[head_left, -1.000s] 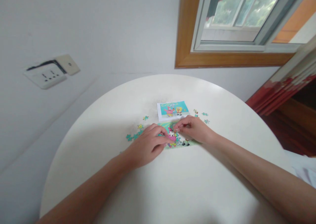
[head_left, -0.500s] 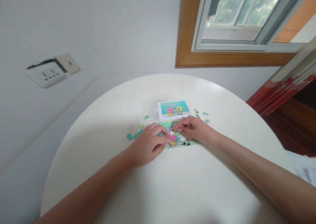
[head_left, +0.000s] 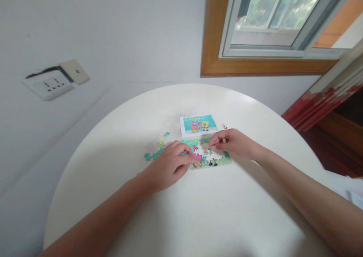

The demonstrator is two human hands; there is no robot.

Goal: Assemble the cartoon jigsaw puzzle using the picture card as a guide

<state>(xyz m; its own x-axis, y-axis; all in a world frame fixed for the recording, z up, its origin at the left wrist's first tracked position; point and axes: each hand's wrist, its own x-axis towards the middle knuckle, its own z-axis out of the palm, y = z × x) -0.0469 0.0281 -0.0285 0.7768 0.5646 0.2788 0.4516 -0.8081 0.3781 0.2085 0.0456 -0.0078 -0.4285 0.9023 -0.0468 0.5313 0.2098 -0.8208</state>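
Note:
A partly assembled jigsaw puzzle point(head_left: 224, 161) lies on the white table, with a white gap in its middle. My left hand point(head_left: 172, 164) rests over its left edge, fingers bent and the tips pressed on a pink part of the picture. Above the gap, my right hand point(head_left: 235, 143) is closed in a pinch on a small puzzle piece point(head_left: 210, 150), mostly hidden by the fingertips. Just behind the puzzle is a reference picture point(head_left: 200, 124) of cartoon figures on white paper.
Loose teal pieces point(head_left: 153, 154) lie left of my left hand, with a few more behind them. Other pieces point(head_left: 224, 126) lie beyond my right hand, partly covered by it. The round table point(head_left: 193, 219) stands against a wall with a socket point(head_left: 49, 85) and a window.
My right hand has moved a little to the right, away from the pink figure, uncovering more of the puzzle's gap. My left hand has stayed in place on the puzzle.

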